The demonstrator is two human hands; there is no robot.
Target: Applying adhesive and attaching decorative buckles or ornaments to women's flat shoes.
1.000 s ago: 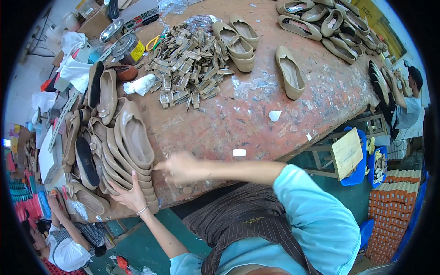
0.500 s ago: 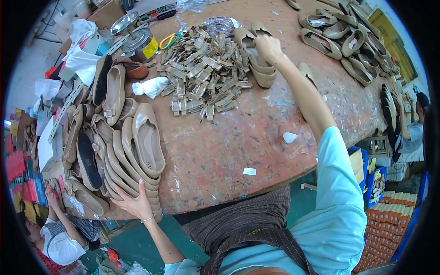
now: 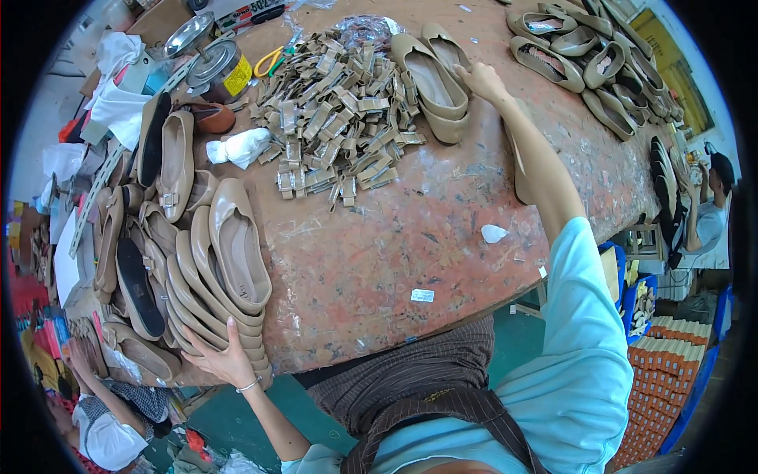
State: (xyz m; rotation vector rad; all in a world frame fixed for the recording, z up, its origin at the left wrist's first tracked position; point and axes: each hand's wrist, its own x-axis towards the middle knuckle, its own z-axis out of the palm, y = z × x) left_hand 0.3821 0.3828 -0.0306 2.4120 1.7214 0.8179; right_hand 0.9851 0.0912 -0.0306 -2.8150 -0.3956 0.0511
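Beside the bow pile, my right hand [image 3: 483, 82] has its fingers closed on the heel end of a beige flat shoe [image 3: 447, 50]. Another beige flat [image 3: 430, 79] lies directly left of it, on top of a further one. My left hand [image 3: 224, 360] is spread against the lower end of a nested stack of beige flats [image 3: 207, 288] at the table's near left edge. Its fingers are apart and rest on the shoes' sides. Part of one more shoe [image 3: 521, 170] shows behind my right forearm.
A heap of beige bows with metal clips [image 3: 339, 118] covers the middle far side. More beige flats [image 3: 592, 59] lie far right. A metal can [image 3: 217, 71], yellow-handled scissors [image 3: 268, 62] and a white cloth bundle [image 3: 239, 148] stand left. Other people work at both sides.
My right hand has shifted from over the paired shoes to the right one's heel end. My left hand stays against the stack. The whole view has shifted slightly.
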